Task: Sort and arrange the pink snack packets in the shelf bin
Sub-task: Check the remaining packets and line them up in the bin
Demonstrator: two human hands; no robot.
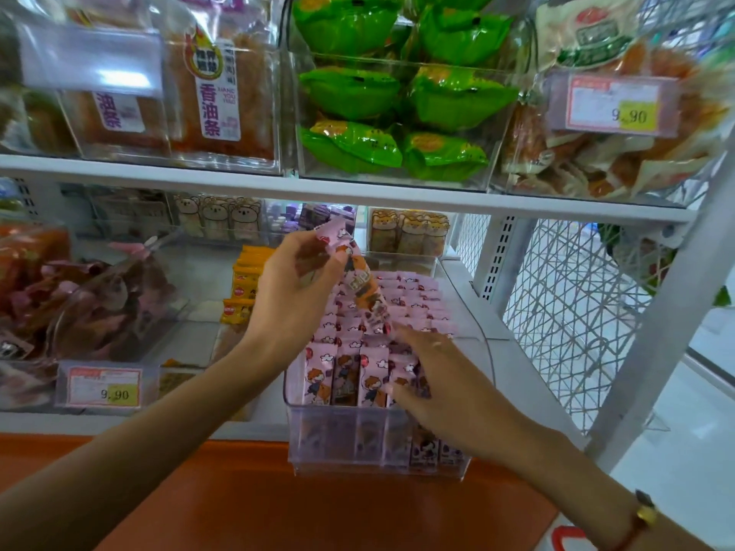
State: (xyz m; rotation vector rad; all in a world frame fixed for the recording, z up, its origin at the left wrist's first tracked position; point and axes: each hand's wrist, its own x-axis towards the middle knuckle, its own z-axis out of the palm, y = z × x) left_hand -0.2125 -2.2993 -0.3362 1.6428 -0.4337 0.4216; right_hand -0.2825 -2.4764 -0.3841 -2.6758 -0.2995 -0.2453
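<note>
A clear plastic bin (302, 443) on the lower shelf is pulled forward and holds several rows of upright pink snack packets (401, 296) with a cartoon print. My left hand (294, 288) is raised above the bin and pinches the top of a loose pink packet (364, 284) that hangs down slanting toward the right. My right hand (441, 375) lies with straight fingers on the tops of the front-right packets, its fingertips close to the hanging packet's lower end.
Orange-yellow packets (244, 288) stand left of the bin, next to a clear bin of dark pink bags (99, 296). A price tag reading 9.90 (104, 387) faces front. Green packets (393, 113) fill the upper shelf. A white wire mesh panel (568, 312) closes the right side.
</note>
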